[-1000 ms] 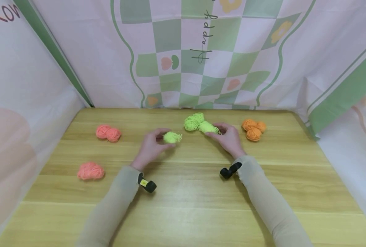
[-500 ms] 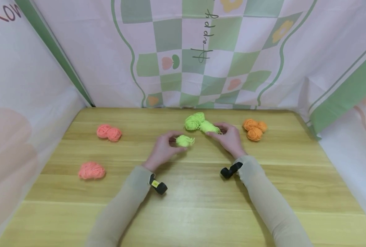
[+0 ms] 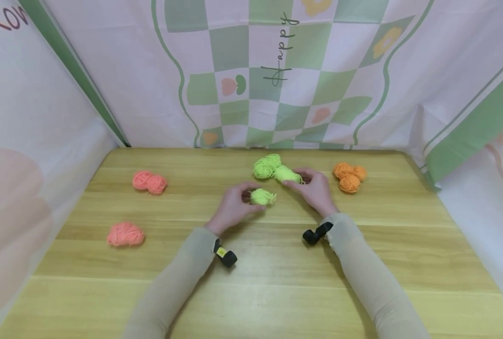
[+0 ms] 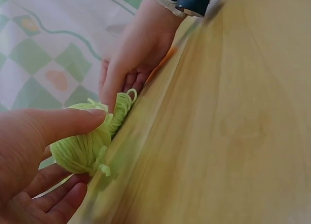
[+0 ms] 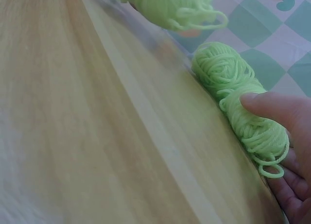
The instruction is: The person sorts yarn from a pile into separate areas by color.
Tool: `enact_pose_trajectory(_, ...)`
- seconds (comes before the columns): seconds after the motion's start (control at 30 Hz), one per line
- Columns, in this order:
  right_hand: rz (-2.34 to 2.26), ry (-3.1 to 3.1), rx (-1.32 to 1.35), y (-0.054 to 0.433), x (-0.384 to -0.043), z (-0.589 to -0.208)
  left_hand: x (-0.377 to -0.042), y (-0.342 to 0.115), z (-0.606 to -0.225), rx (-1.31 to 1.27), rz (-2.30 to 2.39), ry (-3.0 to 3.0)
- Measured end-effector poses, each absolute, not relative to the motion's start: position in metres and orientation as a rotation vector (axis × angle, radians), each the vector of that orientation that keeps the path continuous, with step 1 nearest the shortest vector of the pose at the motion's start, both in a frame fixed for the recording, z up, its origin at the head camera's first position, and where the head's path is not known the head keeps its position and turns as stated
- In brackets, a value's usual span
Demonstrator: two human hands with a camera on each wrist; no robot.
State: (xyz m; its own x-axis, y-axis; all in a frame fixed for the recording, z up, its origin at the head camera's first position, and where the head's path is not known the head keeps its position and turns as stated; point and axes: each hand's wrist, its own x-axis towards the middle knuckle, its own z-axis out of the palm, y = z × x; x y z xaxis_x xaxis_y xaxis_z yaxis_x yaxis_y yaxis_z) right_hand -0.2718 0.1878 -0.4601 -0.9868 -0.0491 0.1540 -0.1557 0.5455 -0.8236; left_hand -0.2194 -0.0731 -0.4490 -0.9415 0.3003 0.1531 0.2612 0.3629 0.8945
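Note:
My left hand (image 3: 233, 206) grips a small yellow-green ball of yarn (image 3: 262, 197) between thumb and fingers, near the table's middle. In the left wrist view the thumb lies over this ball (image 4: 80, 148), and loose strand ends stick out. The right hand (image 3: 317, 192) holds a second yellow-green yarn ball (image 3: 287, 174) at the back of the table. Its thumb presses on the top of that ball (image 5: 257, 124) in the right wrist view, with the fingers behind. Against that ball's far left end sit more green yarn balls (image 3: 266, 166).
Several orange yarn balls (image 3: 349, 178) cluster on the wooden table (image 3: 260, 292) to the right. On the left lie two touching pink balls (image 3: 149, 182) and, nearer me, another pink ball (image 3: 125, 234). A checked curtain (image 3: 264, 84) hangs along the back edge.
My left hand has moved right and slightly nearer me with its yarn ball, toward the right hand. The right hand and the ball in it have stayed in place.

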Motion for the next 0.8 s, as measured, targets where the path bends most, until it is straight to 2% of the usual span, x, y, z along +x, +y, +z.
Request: enact_pose_trajectory(0.8, 1.409, -2.639, 0.205, 0.189, -0.273, -0.461, -0.248, -0.046, -0.444, 0.425, 1.724, 2.584)
